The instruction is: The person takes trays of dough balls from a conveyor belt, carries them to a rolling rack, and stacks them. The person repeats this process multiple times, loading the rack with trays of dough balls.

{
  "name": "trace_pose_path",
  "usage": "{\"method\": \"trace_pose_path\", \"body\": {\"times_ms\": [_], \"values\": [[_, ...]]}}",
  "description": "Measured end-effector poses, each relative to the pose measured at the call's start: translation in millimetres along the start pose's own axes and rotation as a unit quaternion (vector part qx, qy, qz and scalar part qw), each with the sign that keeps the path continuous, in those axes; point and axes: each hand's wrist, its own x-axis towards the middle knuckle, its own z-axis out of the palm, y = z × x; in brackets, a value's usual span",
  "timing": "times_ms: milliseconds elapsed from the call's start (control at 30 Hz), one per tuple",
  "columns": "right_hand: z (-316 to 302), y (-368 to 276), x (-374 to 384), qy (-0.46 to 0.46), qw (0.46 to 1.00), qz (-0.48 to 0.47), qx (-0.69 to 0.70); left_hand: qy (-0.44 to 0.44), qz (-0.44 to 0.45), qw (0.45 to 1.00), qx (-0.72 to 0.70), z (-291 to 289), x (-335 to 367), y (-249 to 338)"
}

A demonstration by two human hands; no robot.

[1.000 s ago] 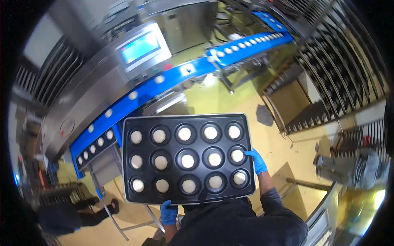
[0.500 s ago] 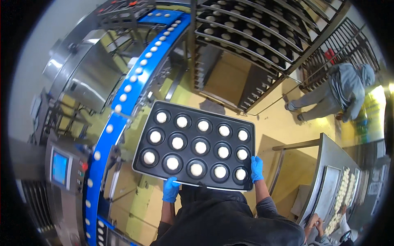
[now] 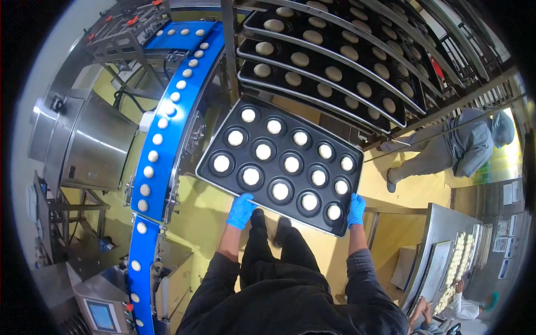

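In front of me I hold a black baking tray (image 3: 243,157) with round wells, tilted so its left end lies farther away. A pale dough ball (image 3: 291,164) sits in each well. My left hand (image 3: 240,211), in a blue glove, is closed on the tray's near edge, left of its middle. My right hand (image 3: 355,210), gloved the same way, grips the right end near the close corner. Fingers under the tray are hidden. The tray's far edge is close to a tall metal rack (image 3: 230,44), and I cannot tell whether they touch.
Several loaded trays (image 3: 357,97) fill the rack's levels. On the left a blue conveyor belt (image 3: 177,125) carries dough balls past a control screen (image 3: 100,315). A person in grey (image 3: 474,139) stands beyond the rack. Co-workers' hands (image 3: 421,308) are at a metal table (image 3: 421,245), lower right.
The tray has moved forward, away from my body and closer to the rack, and turned slightly clockwise. Both hands keep their grip. My view has shifted, bringing the rack nearer and showing my legs.
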Motion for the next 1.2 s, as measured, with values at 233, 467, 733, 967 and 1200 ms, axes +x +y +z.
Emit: {"method": "trace_pose_path", "body": {"times_ms": [233,467,733,967,1200], "values": [[48.1,-28.5,69.5,0.007,0.996,0.053,0.075,0.024,-0.016,0.999,0.041,-8.2,100.4,-7.2],[83.0,-93.7,89.1,0.184,0.902,-0.303,-0.247,0.062,0.003,0.998,0.012,52.8,153.1,-12.8],[164.6,-142.1,-11.0,-0.368,0.695,0.443,0.431,0.078,-0.003,0.996,-0.050,102.3,226.3,-17.3],[213.1,-69.7,38.2,-0.236,0.716,0.377,0.538,0.069,-0.008,0.992,-0.110,124.7,219.9,10.7],[208.0,-73.1,90.1,-0.253,0.732,0.298,0.558,-0.003,-0.016,0.996,-0.089,138.0,246.2,-3.6]]}}
